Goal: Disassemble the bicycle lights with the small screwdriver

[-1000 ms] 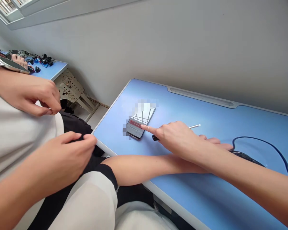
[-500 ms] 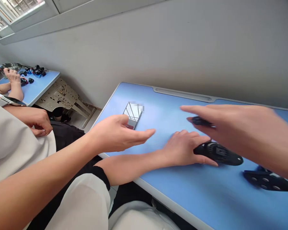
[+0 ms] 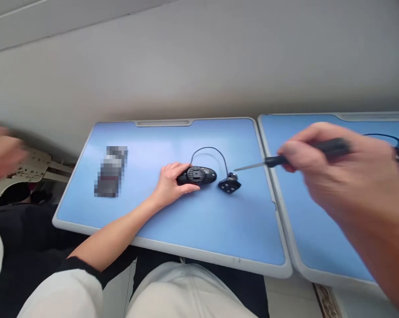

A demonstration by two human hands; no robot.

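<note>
Screwdriver [image 3: 275,160] in the right hand's [image 3: 348,181] grip points toward one angular black piece [image 3: 229,186], contact unclear, as the left hand [image 3: 169,182] clasps one oval black device [image 3: 206,175] on the counter [image 3: 199,229]. One cable [image 3: 207,147] arcs between the two parts, both apparently assembled; what work remains cannot be told. One screwdriver is visible.

Phone [image 3: 111,172] pixelated; other person's hand [image 3: 3,152] blurred, cut off left.
</note>
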